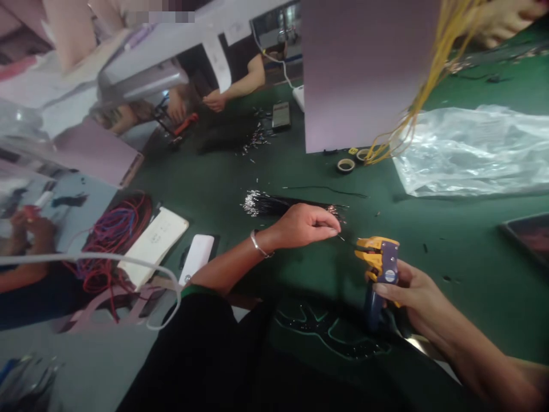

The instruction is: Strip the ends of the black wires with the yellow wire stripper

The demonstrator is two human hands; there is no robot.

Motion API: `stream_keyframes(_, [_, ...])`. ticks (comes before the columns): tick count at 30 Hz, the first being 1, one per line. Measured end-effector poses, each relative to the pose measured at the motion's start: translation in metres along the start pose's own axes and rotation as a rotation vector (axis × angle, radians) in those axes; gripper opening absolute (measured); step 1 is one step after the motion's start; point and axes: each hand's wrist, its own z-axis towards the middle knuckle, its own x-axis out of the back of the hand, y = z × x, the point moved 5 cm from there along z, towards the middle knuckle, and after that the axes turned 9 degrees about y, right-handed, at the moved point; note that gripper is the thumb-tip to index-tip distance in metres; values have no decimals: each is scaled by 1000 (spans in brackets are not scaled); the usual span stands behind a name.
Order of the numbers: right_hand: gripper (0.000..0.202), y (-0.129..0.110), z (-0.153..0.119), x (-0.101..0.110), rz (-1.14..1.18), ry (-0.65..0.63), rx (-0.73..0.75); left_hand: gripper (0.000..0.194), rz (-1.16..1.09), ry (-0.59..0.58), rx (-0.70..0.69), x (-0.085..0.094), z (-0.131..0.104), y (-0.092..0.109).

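Note:
In the middle of the green table, my left hand [306, 225] is closed in a pinch, with a thin black wire [341, 237] poking out past the fingertips. Behind and partly under that hand lies a bundle of black wires [274, 204], silvery at its left end and coppery at the right. My right hand [409, 289] is wrapped around a yellow and blue wire stripper [381, 260], held upright. Its jaws face left, a short gap from the wire tip. A single black wire [326, 188] lies behind the bundle.
Red and blue wire coils [115, 229], a notepad [156, 246] and a white phone [198, 257] lie left. Tape rolls [345, 166], hanging yellow wires [412, 114] and a clear plastic bag [472, 151] are at right. A co-worker's hands [214, 102] are across the table.

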Motion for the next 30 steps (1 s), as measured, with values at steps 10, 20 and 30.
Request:
stream_keyframes(10, [43, 3, -23, -20, 193, -587, -86, 16, -60, 158, 209, -1, -18, -4])
stream_keyframes(20, [46, -7, -6, -20, 128, -303, -26, 17, -43, 213, 287, -11, -25, 0])
stream_keyframes(30, [53, -9, 9, -26, 11, -154, 72, 18, -110, 190, 381, -28, -28, 1])
